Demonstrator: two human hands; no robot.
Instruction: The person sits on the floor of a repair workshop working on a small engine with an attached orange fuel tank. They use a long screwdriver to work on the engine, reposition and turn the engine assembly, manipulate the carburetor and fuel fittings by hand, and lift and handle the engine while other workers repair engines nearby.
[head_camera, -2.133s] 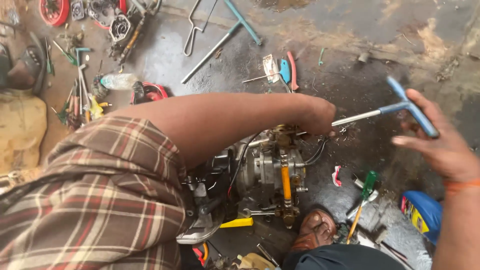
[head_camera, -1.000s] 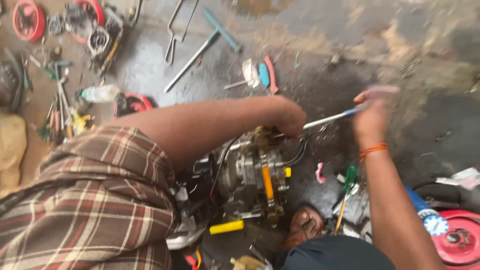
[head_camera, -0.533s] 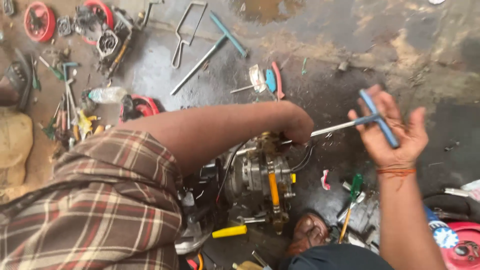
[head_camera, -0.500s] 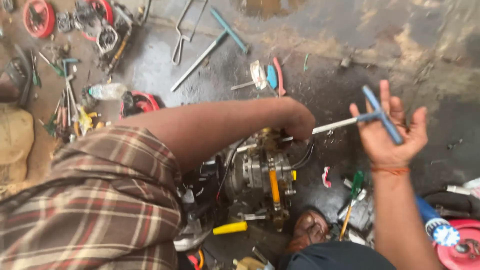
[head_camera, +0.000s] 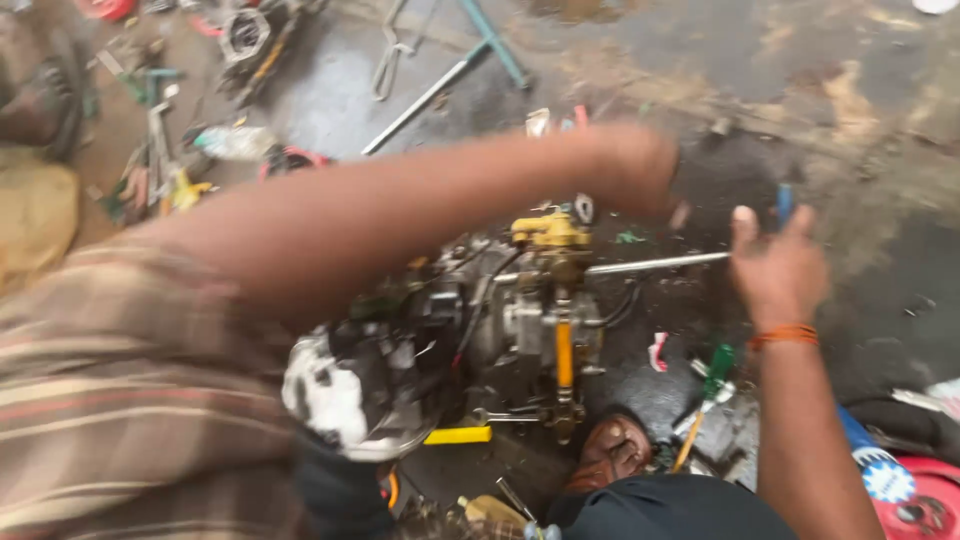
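Observation:
A small greasy engine (head_camera: 470, 330) with a yellow fitting (head_camera: 550, 231) on top lies on the dark wet floor. My right hand (head_camera: 775, 265) grips the blue cross handle of a T-handle wrench (head_camera: 655, 264). Its steel shaft runs level to the left and meets the engine just under the yellow fitting. My left arm, in a plaid sleeve, reaches across above the engine. My left hand (head_camera: 630, 168) is blurred and hovers just above and to the right of the fitting; whether it holds anything is unclear.
A second long T-handle wrench (head_camera: 430, 95) lies on the floor behind. Loose tools and parts (head_camera: 160, 170) crowd the upper left beside a tan sack (head_camera: 35, 210). A green screwdriver (head_camera: 708, 375), a sandalled foot (head_camera: 612, 450) and a red wheel (head_camera: 925, 505) lie close in front.
My left hand has come up off the engine and now blurs above it. My right hand has turned the T-handle, so the blue bar stands more upright. The view has closed in.

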